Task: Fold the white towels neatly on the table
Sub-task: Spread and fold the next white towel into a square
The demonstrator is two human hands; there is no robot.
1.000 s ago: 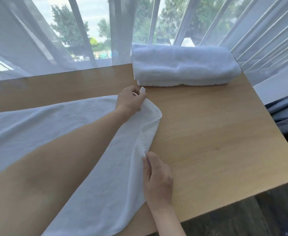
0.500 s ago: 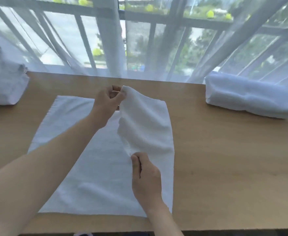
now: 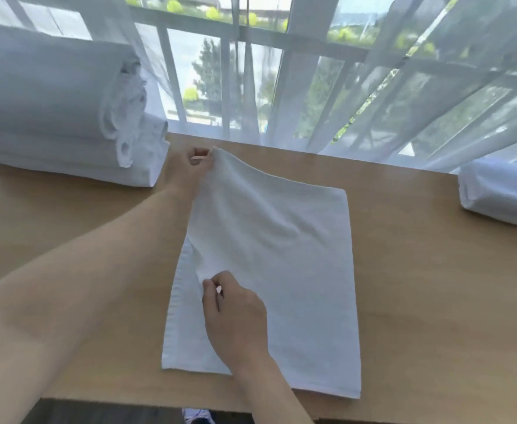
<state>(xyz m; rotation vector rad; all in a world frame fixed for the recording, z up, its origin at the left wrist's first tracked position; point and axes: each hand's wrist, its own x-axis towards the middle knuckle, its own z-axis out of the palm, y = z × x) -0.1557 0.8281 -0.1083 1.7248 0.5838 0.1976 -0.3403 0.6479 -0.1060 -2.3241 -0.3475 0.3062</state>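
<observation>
The flat white terry towel [image 3: 269, 270] lies on the pale wooden bench [image 3: 419, 286], doubled over, with its long axis running away from you. Your left hand [image 3: 194, 166] pinches the far corner of the upper layer, raised just off the bench. Your right hand [image 3: 236, 313] pinches the same free edge nearer to you. The fold line lies to the right of both hands; the lower layer's hemmed edge shows just to the left of your right hand. Judged from this, the free edge must travel left and down to meet that hem. The right hand is the nearer one to it.
</observation>
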